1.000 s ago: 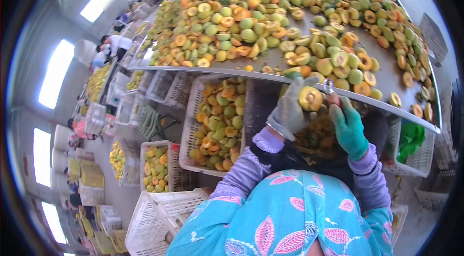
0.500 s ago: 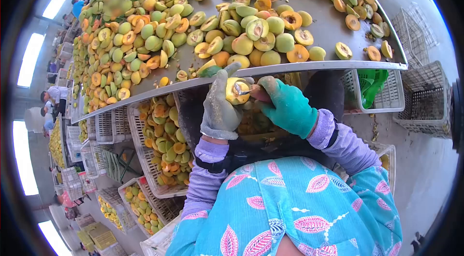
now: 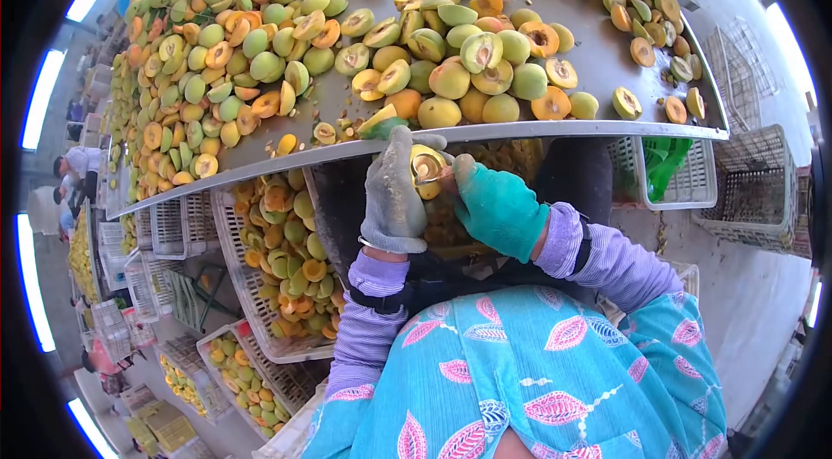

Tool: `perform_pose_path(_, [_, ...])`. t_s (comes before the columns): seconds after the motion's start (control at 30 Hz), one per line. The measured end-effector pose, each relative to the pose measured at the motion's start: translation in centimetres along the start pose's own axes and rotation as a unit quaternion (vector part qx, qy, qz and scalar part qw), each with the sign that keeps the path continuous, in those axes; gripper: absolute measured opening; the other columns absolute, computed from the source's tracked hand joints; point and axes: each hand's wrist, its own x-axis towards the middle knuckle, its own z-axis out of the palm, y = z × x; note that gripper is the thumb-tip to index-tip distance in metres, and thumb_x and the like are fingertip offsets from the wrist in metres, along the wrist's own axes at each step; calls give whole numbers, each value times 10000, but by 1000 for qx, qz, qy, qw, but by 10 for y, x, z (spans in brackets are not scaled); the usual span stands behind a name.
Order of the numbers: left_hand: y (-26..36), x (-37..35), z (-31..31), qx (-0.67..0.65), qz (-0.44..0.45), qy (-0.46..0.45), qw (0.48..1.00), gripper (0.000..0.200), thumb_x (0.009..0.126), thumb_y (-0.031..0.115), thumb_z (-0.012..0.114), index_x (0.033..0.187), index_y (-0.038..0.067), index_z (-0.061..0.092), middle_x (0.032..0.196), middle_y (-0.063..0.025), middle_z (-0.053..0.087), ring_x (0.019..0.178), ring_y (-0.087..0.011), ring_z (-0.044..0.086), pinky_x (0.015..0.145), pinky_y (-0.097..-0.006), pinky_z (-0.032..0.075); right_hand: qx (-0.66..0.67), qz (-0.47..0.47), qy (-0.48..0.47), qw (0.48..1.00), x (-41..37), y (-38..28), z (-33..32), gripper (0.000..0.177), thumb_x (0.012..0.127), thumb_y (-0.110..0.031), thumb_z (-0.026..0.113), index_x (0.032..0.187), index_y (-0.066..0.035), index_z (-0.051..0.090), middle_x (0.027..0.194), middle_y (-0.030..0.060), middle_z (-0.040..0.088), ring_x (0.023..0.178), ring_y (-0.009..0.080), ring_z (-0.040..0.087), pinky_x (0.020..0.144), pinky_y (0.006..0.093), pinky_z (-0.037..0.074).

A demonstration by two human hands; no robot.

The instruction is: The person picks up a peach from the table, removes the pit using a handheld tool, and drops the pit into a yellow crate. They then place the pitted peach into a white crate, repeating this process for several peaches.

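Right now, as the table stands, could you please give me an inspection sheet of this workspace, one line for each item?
Surface: metal table, mostly covered with whole and halved green and orange fruit.
Job's things: one fruit half, cut face showing, just below the table rim.
Clutter: white crates of fruit under the table; a green thing in a crate at the right.
Hands: left hand, grey glove, grips the fruit half; right hand, green glove, fingertips at its cut face, any tool hidden.
Cables: nothing seen.
Surroundings: more crates, people at the far left, bright windows.
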Motion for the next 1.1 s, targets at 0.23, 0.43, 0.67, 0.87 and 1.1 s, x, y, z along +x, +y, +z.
perform_pose_path(0.23, [-12,13,-13,124,121,-121,977,344,1033,251,393,972,4,624,884,-123,665,814,-216,666,754,-304,518,151,117,-55,980,-13,-7,14,256,881,-156,617,1005,-17,442,734,223,607,667,449,605,552,522,468])
perform_pose_path(0.43, [-10,-15,17,-133,31,62,989,381,1006,349,489,1060,-13,598,894,-73,635,766,-146,630,680,-275,517,268,131,-8,955,-16,-17,16,268,879,-166,613,1000,-4,437,767,252,605,726,482,595,595,517,453])
perform_pose_path(0.67, [8,-9,10,-140,-61,-24,988,448,984,428,503,933,4,638,689,-91,624,611,-147,604,576,-254,498,401,158,-48,901,-16,-17,21,249,861,-166,617,984,3,482,687,161,580,563,302,604,488,406,478])
perform_pose_path(0.87, [-2,-1,3,-108,-72,-55,990,468,981,420,499,909,-22,635,694,-114,633,586,-162,603,540,-269,502,571,281,-148,757,-15,-41,2,188,885,-163,594,948,-6,513,618,59,546,443,136,531,362,281,446])
perform_pose_path(1.1, [-4,-2,2,-155,-28,-69,985,466,975,413,492,911,-27,630,703,-119,642,595,-161,605,522,-256,479,715,287,-260,582,-11,-39,-6,182,909,-202,594,823,-70,503,573,12,486,426,108,466,376,257,408])
